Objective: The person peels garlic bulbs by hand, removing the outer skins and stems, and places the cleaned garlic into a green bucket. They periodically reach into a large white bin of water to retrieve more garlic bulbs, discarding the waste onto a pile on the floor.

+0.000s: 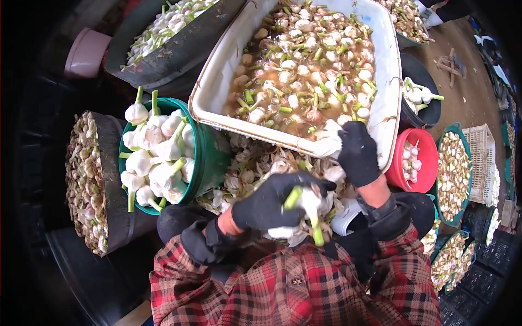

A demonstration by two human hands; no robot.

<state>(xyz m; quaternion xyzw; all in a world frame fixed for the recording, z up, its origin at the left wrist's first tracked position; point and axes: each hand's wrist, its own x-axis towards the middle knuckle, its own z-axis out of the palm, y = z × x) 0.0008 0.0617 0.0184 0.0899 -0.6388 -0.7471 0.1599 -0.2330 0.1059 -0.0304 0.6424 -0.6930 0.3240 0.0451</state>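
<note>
My left hand point(266, 204), in a black glove, is closed around garlic bulbs point(311, 202) with cut green stems, over my lap; they are slightly blurred. My right hand point(359, 155), also gloved, is at the near rim of a white tub point(293, 140), its fingers closed on a white, cloth-like wad point(328, 140). Inside the tub, many garlic bulbs point(293, 101) and stem pieces float in brown water. Loose garlic skins point(255, 168) are heaped below the tub. To the left stands a green bucket point(198, 179) full of clean white bulbs point(155, 138).
A red bucket point(429, 176) with some garlic stands right of the tub. Farther right are a teal-rimmed basket point(454, 174) of garlic and a cream crate point(481, 163). Dark containers of garlic point(87, 185) flank the left side, near a pink bucket point(87, 52).
</note>
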